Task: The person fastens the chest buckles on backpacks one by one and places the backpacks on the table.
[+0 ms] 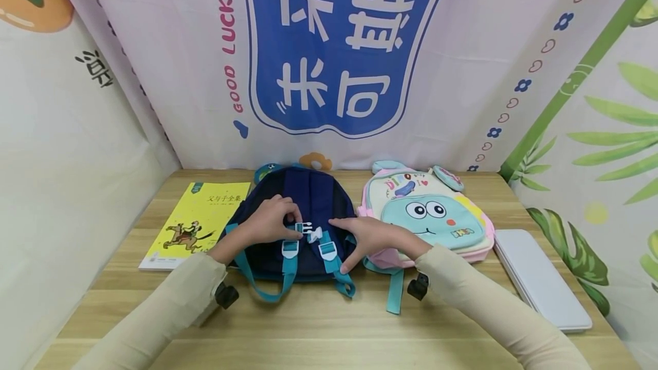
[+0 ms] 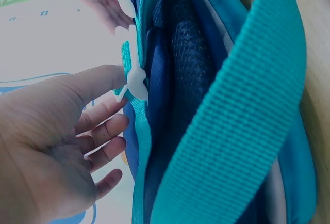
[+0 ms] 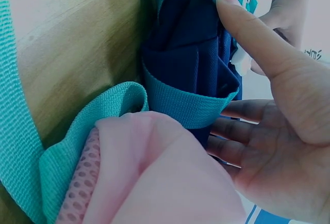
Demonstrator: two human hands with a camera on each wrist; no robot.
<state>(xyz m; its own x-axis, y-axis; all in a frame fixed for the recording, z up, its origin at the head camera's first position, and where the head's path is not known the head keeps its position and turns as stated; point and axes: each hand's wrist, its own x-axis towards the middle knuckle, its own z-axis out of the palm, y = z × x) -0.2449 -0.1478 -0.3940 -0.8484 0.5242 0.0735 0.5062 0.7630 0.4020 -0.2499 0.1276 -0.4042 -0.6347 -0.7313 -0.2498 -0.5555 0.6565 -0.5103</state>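
Woven teal straps (image 1: 289, 264), white plastic buckle (image 1: 310, 233)

You can read "GOOD LUCK" in pink capitals running up the backdrop cloth (image 1: 462, 61), just left of its blue panel (image 1: 339, 44) — that panel carries four large white Chinese characters, shown upside down. More dark characters stand on the left curtain (image 1: 95, 67), too partial to read. The yellow book (image 1: 197, 221) has a Chinese title line at its top. The pastel backpack (image 1: 429, 216) shows coloured letters — apparently "DINO" — and a small label, too small to read.
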